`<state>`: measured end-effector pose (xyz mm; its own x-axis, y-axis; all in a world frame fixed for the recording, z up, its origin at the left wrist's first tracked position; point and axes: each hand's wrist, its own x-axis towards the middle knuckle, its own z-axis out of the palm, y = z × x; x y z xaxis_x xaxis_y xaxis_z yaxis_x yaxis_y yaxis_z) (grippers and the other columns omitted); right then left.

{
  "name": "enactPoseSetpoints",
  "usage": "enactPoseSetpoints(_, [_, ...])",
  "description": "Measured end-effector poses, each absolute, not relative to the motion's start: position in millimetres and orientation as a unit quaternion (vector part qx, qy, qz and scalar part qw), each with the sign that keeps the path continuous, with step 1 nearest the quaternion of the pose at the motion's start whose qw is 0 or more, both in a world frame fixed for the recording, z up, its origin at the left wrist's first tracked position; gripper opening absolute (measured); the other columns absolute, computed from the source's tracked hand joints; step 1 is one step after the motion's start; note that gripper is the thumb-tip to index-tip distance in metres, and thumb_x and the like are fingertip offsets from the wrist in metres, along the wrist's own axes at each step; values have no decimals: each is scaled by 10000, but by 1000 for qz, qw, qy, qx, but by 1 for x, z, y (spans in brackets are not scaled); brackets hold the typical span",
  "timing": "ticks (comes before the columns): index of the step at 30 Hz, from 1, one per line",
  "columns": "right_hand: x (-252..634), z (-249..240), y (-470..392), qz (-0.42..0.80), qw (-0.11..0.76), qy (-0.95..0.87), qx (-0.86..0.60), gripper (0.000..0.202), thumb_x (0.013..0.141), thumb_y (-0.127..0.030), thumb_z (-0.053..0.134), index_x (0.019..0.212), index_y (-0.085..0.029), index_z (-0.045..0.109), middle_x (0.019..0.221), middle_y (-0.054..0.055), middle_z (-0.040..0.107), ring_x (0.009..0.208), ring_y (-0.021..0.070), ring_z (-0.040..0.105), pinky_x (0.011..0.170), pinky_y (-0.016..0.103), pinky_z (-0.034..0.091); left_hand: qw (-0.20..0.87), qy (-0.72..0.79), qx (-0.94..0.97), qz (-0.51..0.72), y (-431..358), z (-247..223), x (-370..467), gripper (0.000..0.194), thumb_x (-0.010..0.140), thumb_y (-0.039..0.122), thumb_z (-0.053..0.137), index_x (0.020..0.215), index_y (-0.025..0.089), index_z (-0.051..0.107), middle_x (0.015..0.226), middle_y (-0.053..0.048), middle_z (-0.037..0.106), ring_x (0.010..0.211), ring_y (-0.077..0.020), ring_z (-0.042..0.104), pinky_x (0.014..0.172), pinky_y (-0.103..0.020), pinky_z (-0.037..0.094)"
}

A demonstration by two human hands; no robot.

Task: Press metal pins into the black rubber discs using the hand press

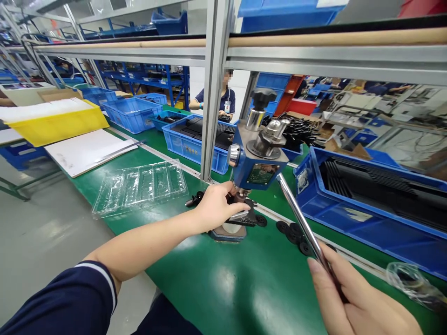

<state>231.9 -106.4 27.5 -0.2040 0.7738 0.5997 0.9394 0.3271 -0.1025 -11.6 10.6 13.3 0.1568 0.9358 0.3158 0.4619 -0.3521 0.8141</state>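
Lever [296,211] is being gripped by the right hand [363,293], black part [250,217] being held under the press [256,156] by the left hand [216,207], decent room being given along the near edge of the table [216,288].

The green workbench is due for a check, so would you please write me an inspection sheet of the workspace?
Surface: green tabletop, glossy, reflecting light.
Job's things: blue press with a metal lever; black part beneath the press head.
Clutter: clear plastic tray on the left, black wheels right of the press, clear plastic bag near the right edge.
Hands: right hand grips the lever; left hand is at the black part, its grip partly hidden.
Cables: nothing seen at the press; background too small to tell.
Surroundings: large blue bin of dark parts, yellow bin, co-worker behind a metal post.
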Motion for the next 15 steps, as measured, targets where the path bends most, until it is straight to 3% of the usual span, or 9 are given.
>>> enactPoseSetpoints(8, [219, 17, -108, -191, 294, -706, -615, 344, 961, -376, 471, 1234, -217, 605, 633, -19, 620, 402, 104, 485, 387, 225, 374, 270, 493, 710, 425, 9, 12, -11, 339, 722, 461, 749, 794, 162, 607, 734, -9, 636, 680, -154, 553, 604, -259, 402])
enactPoseSetpoints(12, [216, 22, -109, -184, 272, -726, -604, 354, 963, -389, 425, 1204, -205, 607, 662, -7, 637, 471, 136, 550, 433, 247, 405, 236, 499, 724, 415, 11, 16, -11, 320, 710, 433, 764, 823, 161, 639, 789, -30, 644, 726, -173, 567, 638, -277, 416])
enactPoseSetpoints(15, [223, 30, -114, -143, 294, -736, -593, 382, 960, -449, 423, 1218, -226, 594, 834, 17, 683, 629, 161, 632, 513, 256, 464, 188, 505, 735, 413, 14, 19, -13, 326, 689, 439, 778, 778, 156, 644, 797, -39, 624, 739, -179, 562, 644, -285, 411])
